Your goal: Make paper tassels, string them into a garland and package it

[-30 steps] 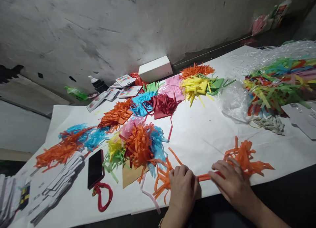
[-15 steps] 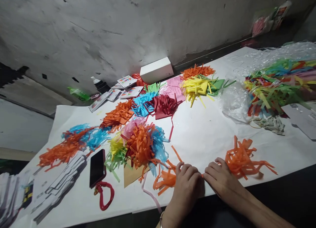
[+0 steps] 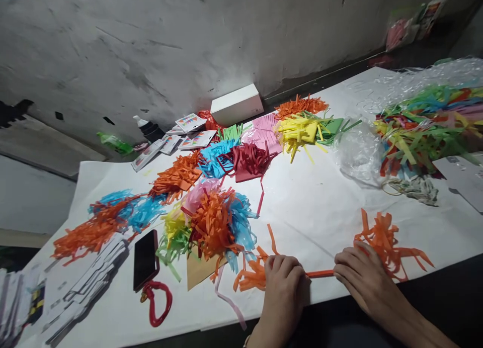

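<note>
An orange paper strip (image 3: 320, 273) with fringed ends lies along the near edge of the white table covering (image 3: 309, 207). My left hand (image 3: 283, 290) presses down on its left part, where orange fringe (image 3: 251, 277) sticks out past my fingers. My right hand (image 3: 364, 282) rests on its right part, beside the other bunch of orange fringe (image 3: 388, 242). A short rolled section of the strip shows between my two hands.
Piles of cut coloured paper fringe (image 3: 211, 220) cover the middle and back of the table. A black phone (image 3: 146, 260) with a red cord (image 3: 158, 302) lies at the left. A white box (image 3: 237, 104) stands by the wall. Clear plastic with mixed strips (image 3: 418, 126) lies at the right.
My hands came close together over the strip half a second ago, then moved apart again, baring the rolled middle. The right fringe shifted slightly right.
</note>
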The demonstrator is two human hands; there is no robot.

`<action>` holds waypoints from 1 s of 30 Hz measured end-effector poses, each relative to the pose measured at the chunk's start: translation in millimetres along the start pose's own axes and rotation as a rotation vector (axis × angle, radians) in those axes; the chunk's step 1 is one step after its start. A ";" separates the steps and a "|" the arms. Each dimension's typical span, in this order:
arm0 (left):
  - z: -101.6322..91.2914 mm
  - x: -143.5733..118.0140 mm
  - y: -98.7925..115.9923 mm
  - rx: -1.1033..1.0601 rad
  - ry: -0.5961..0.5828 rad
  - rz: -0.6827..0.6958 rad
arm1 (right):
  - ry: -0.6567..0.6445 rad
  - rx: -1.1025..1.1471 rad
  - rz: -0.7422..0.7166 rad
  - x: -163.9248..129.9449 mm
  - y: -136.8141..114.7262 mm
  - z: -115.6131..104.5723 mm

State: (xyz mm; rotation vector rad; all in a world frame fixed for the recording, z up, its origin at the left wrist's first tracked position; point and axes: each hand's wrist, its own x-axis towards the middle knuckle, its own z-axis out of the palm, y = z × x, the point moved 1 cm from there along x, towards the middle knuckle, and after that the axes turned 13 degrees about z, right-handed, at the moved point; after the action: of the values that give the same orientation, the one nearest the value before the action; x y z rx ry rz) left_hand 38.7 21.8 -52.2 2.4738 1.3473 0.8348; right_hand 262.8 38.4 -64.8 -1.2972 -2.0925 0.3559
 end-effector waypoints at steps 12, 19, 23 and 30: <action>-8.1 24.5 4.9 0.178 -0.298 -0.012 | 0.118 -0.014 0.193 -0.2 -17.7 8.5; 6.4 11.6 2.6 0.184 -0.288 0.283 | 0.048 -0.109 -0.032 2.0 -20.5 13.9; 13.2 12.8 0.5 0.062 -0.210 0.164 | 0.051 -0.187 -0.119 10.6 -19.8 13.4; -21.3 17.5 29.0 -0.823 -0.165 -0.410 | 0.145 -0.014 -0.317 6.4 -25.5 -18.1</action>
State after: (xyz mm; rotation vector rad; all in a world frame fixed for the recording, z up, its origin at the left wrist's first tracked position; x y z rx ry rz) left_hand 54.5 17.9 -15.7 1.5377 1.0876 0.8329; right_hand 254.7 30.0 -35.1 -0.9468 -2.1335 0.1058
